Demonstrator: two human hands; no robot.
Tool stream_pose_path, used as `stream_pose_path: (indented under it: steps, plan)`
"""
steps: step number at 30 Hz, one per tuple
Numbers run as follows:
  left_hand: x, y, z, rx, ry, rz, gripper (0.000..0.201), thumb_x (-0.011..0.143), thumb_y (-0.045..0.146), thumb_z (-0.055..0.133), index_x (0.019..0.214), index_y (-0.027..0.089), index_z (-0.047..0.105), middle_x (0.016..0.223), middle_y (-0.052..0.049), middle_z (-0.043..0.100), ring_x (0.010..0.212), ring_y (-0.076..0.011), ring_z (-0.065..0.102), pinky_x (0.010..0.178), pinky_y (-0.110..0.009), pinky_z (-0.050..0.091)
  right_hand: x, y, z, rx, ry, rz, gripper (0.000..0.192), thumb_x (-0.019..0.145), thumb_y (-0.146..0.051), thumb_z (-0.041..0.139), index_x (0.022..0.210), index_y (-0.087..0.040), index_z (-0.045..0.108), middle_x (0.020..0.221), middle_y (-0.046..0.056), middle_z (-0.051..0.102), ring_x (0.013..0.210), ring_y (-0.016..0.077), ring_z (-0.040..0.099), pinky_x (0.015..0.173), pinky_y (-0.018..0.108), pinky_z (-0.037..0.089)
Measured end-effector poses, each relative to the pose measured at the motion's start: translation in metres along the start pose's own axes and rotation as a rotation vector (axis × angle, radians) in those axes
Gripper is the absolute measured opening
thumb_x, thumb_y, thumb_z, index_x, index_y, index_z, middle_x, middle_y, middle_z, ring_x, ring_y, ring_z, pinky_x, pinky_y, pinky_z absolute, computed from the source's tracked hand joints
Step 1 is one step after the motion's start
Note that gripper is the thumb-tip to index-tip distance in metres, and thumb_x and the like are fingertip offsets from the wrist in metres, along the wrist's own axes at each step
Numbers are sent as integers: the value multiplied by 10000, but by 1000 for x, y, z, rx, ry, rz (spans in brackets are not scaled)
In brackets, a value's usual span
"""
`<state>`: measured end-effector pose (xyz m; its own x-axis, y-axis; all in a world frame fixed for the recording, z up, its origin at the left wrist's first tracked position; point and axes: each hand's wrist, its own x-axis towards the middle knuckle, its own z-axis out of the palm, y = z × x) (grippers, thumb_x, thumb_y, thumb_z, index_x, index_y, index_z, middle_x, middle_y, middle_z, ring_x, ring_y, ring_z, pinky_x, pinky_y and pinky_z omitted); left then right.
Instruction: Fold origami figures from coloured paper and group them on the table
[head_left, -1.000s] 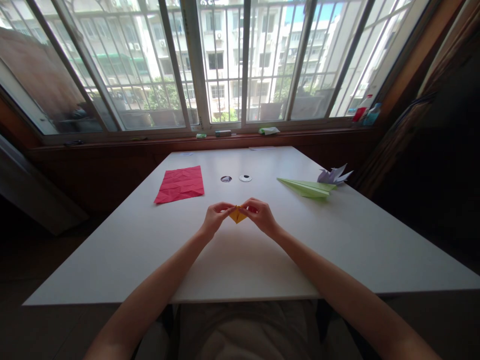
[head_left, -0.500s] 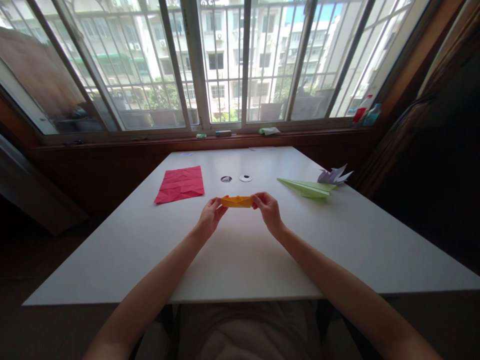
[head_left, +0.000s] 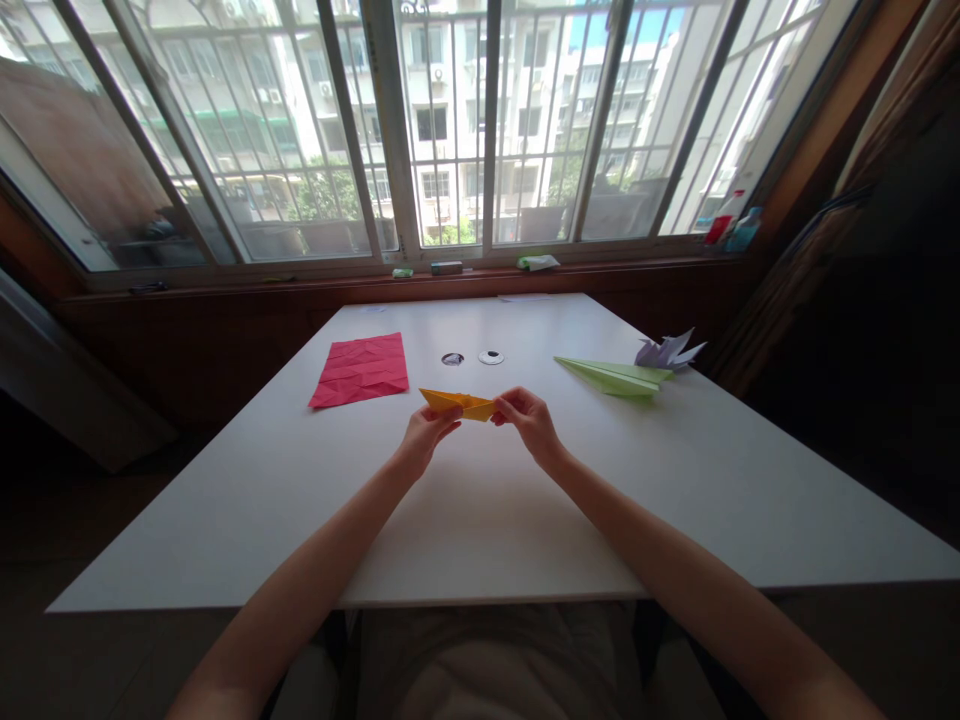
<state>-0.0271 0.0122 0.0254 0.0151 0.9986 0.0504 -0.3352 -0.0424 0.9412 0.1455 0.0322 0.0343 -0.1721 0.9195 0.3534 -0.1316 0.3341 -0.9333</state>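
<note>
Folded orange paper model (head_left: pixel 457 404) held just above the white table (head_left: pixel 480 520), pinched at its right tip by the right hand (head_left: pixel 525 420), with left hand (head_left: pixel 424 435) fingers closed on its underside. Best shaped by steadying both ends and pulling gently outward toward 3 and 9 o'clock, without tearing creases. Red creased sheet (head_left: pixel 361 369) at 10 o'clock, green paper plane (head_left: pixel 611 374) at 2 o'clock.

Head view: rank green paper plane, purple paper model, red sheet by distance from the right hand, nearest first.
From the right hand:
1. green paper plane, to its right.
2. red sheet, far left, and purple paper model, by the right table edge: too close to call.
</note>
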Motion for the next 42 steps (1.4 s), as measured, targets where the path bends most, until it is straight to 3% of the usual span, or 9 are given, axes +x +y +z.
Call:
stream_pose_path:
  steps: [3, 8, 11, 18, 25, 31, 36, 42]
  plan:
    - [5, -3, -4, -27, 45, 27, 298, 587, 283, 706, 849, 153, 651, 937, -57, 643, 911, -168, 559, 835, -292, 411, -1, -1, 0, -31, -100, 25, 278, 667, -421, 616, 696, -158, 529, 614, 8, 609, 550, 122, 576, 538, 262, 458]
    - [3, -2, -1, 73, 62, 47, 305, 549, 303, 725, 794, 133, 659, 815, -61, 660, 807, -180, 582, 766, -310, 435, -3, -3, 1, -271, -124, -72, 261, 666, -401, 617, 792, -173, 616, 750, 29, 642, 655, 134, 574, 566, 249, 423]
    - [-1, 1, 3, 140, 27, 65, 306, 540, 307, 728, 779, 128, 659, 771, -54, 658, 758, -174, 582, 735, -311, 441, -5, -4, 2, -388, -154, -121, 228, 694, -389, 589, 759, -178, 642, 717, 20, 647, 622, 125, 554, 551, 246, 393]
    - [-6, 0, 8, 153, -106, -14, 349, 558, 302, 717, 867, 157, 644, 898, -73, 657, 828, -197, 598, 741, -311, 432, -8, -3, 4, -482, -53, -243, 155, 707, -325, 579, 658, -181, 606, 649, 9, 604, 591, 120, 509, 558, 255, 397]
    - [-5, -1, 4, 166, -86, -38, 315, 633, 361, 661, 883, 171, 629, 906, -73, 653, 878, -216, 598, 761, -315, 415, -12, -4, 7, -528, -54, -363, 126, 751, -312, 545, 747, -203, 608, 723, 33, 594, 651, 141, 525, 590, 276, 449]
    - [-9, -3, 10, -2, -248, -115, 340, 705, 347, 615, 1003, 190, 562, 1041, -81, 601, 915, -204, 593, 814, -333, 425, -13, 1, 7, -615, -38, -404, 102, 771, -280, 531, 791, -207, 600, 770, 37, 583, 704, 148, 544, 646, 281, 462]
    - [-8, -7, 12, -95, -234, -107, 363, 705, 303, 626, 1033, 180, 530, 988, -66, 611, 909, -183, 587, 868, -362, 409, -13, 5, 8, -663, -89, -448, 109, 764, -268, 551, 848, -212, 594, 798, 33, 583, 704, 141, 543, 641, 275, 457]
    - [-6, -6, 9, -39, -230, -94, 304, 735, 330, 587, 983, 162, 536, 976, -68, 603, 938, -190, 563, 861, -362, 400, -13, 4, 6, -639, -99, -481, 169, 809, -272, 496, 944, -230, 587, 888, 40, 571, 732, 132, 551, 633, 273, 466]
